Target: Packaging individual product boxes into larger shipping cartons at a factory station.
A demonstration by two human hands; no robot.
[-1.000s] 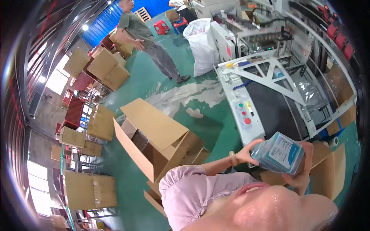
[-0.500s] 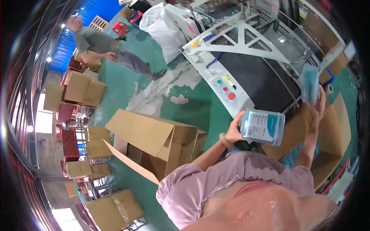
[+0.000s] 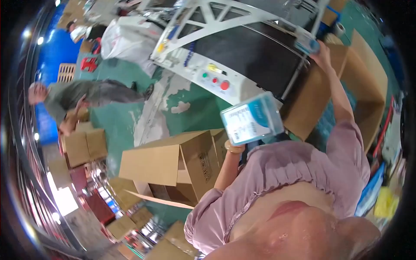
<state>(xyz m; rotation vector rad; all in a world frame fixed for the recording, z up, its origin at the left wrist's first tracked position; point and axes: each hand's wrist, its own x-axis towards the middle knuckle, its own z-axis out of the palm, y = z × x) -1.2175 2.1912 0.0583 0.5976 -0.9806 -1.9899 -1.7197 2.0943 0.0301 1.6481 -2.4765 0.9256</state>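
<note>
A clear plastic box (image 3: 251,119) with a white and teal label is in my left hand (image 3: 235,146), in front of my waist. The box hides most of that hand's fingers; a pale bangle shows at the wrist. Farther out to the right, my right hand (image 3: 321,55) grips a second clear plastic box (image 3: 306,44) with teal on it, near the machine's right end. An open cardboard carton (image 3: 320,93) stands beneath my right forearm, with bluish packs (image 3: 326,125) inside.
The machine with a black belt (image 3: 255,54) and coloured buttons (image 3: 215,80) lies ahead. At left is another open carton (image 3: 149,164). A person in dark clothes (image 3: 78,97) stands farther left, near a white sack (image 3: 128,41) and stacked cartons (image 3: 86,145).
The view has swung, shifting the machine left and up. My left hand's box appears tilted and farther left in view. My right arm reaches farther out, with its box still held.
</note>
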